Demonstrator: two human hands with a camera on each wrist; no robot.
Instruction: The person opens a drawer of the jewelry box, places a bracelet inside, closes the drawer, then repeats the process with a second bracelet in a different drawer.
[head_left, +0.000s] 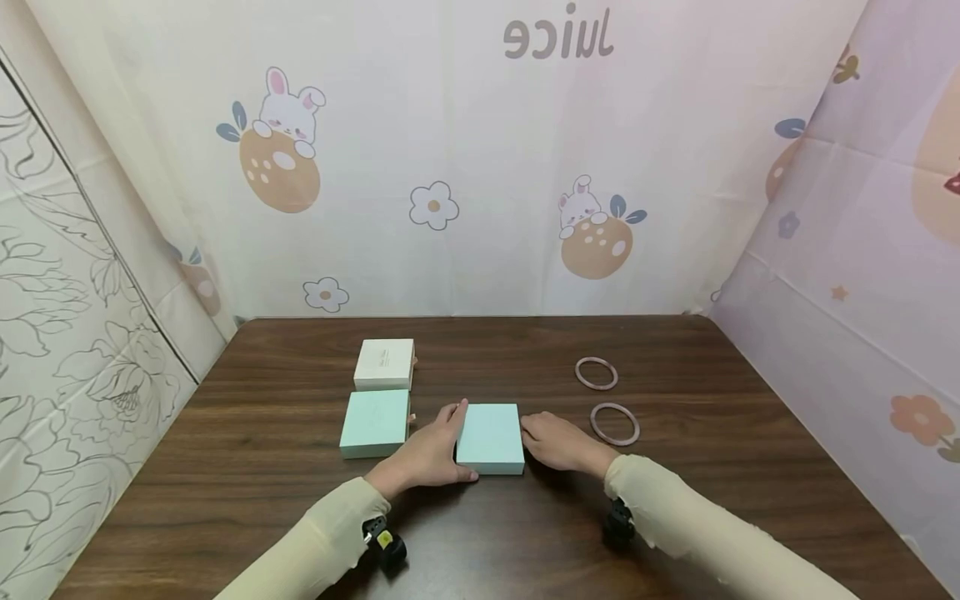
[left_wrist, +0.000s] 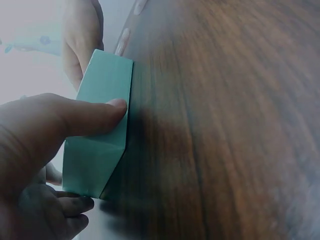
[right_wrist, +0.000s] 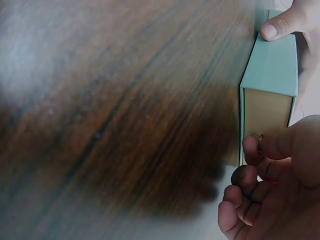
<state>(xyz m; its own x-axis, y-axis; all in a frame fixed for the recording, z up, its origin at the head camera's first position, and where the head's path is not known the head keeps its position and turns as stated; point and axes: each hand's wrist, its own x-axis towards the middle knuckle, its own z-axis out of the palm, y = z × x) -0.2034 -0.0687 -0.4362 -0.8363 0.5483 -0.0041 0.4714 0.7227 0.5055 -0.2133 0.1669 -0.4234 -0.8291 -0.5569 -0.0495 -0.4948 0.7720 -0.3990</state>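
Observation:
A flat mint-green drawer box (head_left: 490, 435) lies on the table between both hands. My left hand (head_left: 431, 450) grips it from the left, with the thumb on its near side and the other fingers toward its far side. At the box's right end, my right hand (head_left: 558, 442) pinches a small pull ribbon (right_wrist: 259, 137) between thumb and forefinger. Only a bit of that ribbon shows in the right wrist view, on the beige drawer front (right_wrist: 267, 112). The drawer front sits about level with the end of the green sleeve.
On the left, another mint-green box (head_left: 377, 418) has a small tab on its right side. A cream box (head_left: 384, 362) lies just behind it. Two pinkish bangles, a far one (head_left: 596, 373) and a nearer one (head_left: 615, 424), lie at right. A curtain (head_left: 495, 250) hangs behind the brown table (head_left: 262, 400).

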